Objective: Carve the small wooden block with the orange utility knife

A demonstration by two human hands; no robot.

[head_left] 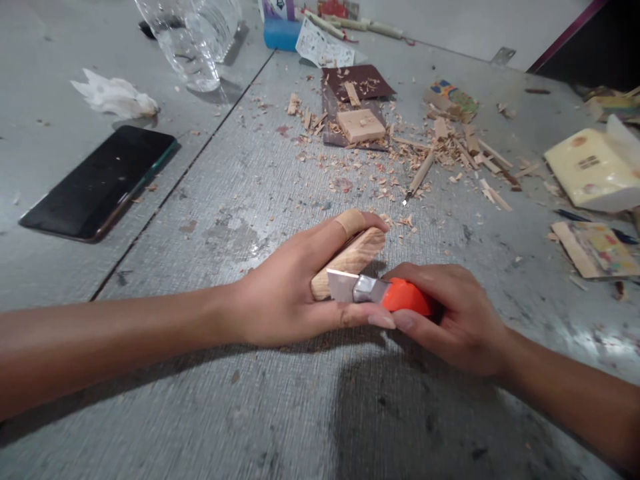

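Observation:
My left hand (290, 280) is closed around a small carved piece of wood (367, 248), with a bandage (350, 222) on one of its fingers. The wood is pale, with visible grain and a rounded far end. In my right hand (465, 313) is an orange utility knife (407, 297), its handle mostly covered by my fingers. The knife's blade (343, 285) points left and lies against or just in front of the wood's near end; I cannot tell whether it cuts in. My left thumb reaches along under the blade towards the knife handle.
Wood shavings (390, 160) surround a wooden block (361, 125) on brown sandpaper (330, 120). A thin carving tool (419, 179) lies nearby. A phone (100, 180), crumpled tissue (115, 95) and clear bottle (193, 47) are at left. A tissue pack (590, 167) sits at right.

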